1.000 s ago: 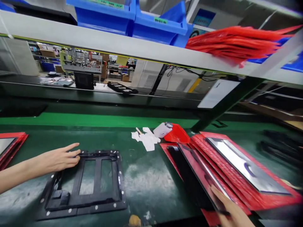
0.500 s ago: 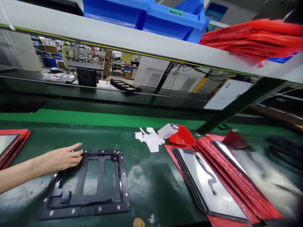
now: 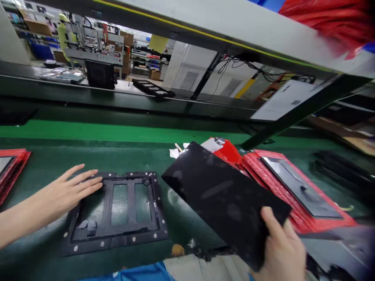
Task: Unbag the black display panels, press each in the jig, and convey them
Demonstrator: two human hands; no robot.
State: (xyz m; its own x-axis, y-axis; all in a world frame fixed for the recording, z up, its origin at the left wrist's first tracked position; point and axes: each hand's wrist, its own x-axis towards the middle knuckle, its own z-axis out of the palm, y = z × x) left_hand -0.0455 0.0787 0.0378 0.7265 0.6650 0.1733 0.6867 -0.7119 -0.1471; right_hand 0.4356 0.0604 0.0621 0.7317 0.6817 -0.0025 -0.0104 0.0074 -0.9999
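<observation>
A black frame fixture (image 3: 115,242) with two rectangular openings and round light dots on its rim lies on the green bench at the left. Over its upper left corner rests my left hand (image 3: 73,185), fingers spread and holding nothing. My right hand (image 3: 279,249) grips a dark flat panel (image 3: 222,191) by its lower right end, tilted above the bench to the right of the frame. A grey tab (image 3: 91,227) sits inside the frame's lower left corner.
Red bubble wrap with a panel (image 3: 301,187) lies at the right, and another red-wrapped stack (image 3: 22,168) at the far left. Behind the held panel are a red tray (image 3: 230,152), a white bottle and white wipes (image 3: 174,153). A slanted post (image 3: 301,111) stands at the back right.
My right hand has come into clear view holding the dark panel, and the top panel of the nearer right stack is gone from there. My left hand's fingers have spread. The view has shifted.
</observation>
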